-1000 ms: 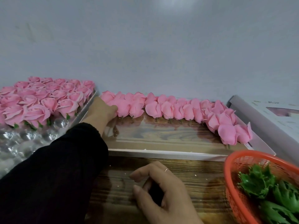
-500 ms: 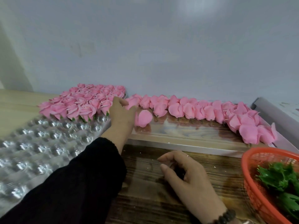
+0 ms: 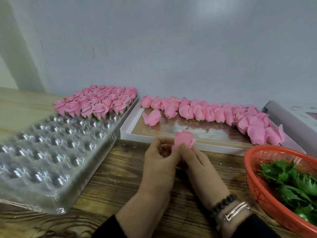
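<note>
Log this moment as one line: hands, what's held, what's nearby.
left hand: holds pink rose head | right hand: pinches it too | where: above wooden table | nearby: white tray, orange basket

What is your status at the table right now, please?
Left hand and right hand both pinching one pink rose head. Held near white tray front rim. Orange basket apart, to the right.

Pink rose head (image 3: 184, 139), orange mesh basket (image 3: 257, 182), green leaves (image 3: 288, 177).

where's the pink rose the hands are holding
In the head view the pink rose is at centre, held between the left hand and right hand, just in front of the near rim of the white tray.
</note>
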The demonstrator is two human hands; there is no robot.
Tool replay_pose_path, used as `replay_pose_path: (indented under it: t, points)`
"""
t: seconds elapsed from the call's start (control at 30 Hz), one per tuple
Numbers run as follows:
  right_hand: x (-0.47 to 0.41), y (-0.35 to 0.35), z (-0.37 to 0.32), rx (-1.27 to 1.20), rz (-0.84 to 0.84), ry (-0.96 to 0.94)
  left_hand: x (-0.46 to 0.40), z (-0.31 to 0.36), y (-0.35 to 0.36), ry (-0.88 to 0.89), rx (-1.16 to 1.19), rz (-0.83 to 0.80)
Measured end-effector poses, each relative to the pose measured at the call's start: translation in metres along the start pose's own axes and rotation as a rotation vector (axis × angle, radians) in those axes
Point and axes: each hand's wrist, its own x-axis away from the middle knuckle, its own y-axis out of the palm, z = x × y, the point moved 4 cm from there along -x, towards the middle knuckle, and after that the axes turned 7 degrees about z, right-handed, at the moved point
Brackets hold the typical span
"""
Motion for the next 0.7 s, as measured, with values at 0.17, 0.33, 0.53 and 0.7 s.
replay_pose_path:
  t: [0.17,0.33,0.53,0.7]
  points:
    - [-0.001,-0.002,0.008,-0.275,0.057,0.106,0.004,0.002,0.009,0.109,-0.055,-0.146]
    - [-0.002,-0.006,0.005,-0.468,0.15,0.132,0.007,0.001,0.014,0.17,-0.15,-0.271]
    - [-0.004,-0.021,0.004,-0.432,0.324,0.133,0.007,-0.004,0.015,0.203,-0.269,-0.354]
    - [-0.002,-0.017,-0.008,-0.175,0.293,-0.075,0.007,-0.013,0.013,0.129,-0.323,-0.348]
